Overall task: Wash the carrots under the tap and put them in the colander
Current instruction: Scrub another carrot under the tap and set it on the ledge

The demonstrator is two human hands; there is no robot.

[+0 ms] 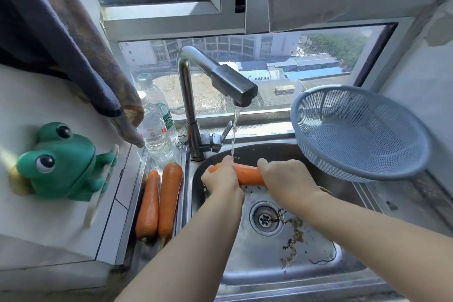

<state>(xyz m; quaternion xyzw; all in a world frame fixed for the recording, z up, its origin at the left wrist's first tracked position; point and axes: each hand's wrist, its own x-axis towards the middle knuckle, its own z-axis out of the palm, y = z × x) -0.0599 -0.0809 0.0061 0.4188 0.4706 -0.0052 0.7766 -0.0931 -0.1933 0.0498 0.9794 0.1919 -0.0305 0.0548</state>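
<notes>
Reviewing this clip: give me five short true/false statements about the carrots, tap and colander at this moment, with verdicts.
1. Both hands, left hand and right hand, hold one carrot under the running tap. True.
2. The colander already holds a carrot. False: it is empty.
3. Two carrots lie on the ledge left of the sink. True.
4. The tap is off. False: water streams onto the held carrot.
5. The colander sits inside the sink basin. False: it rests at the sink's right side, tilted.
</notes>
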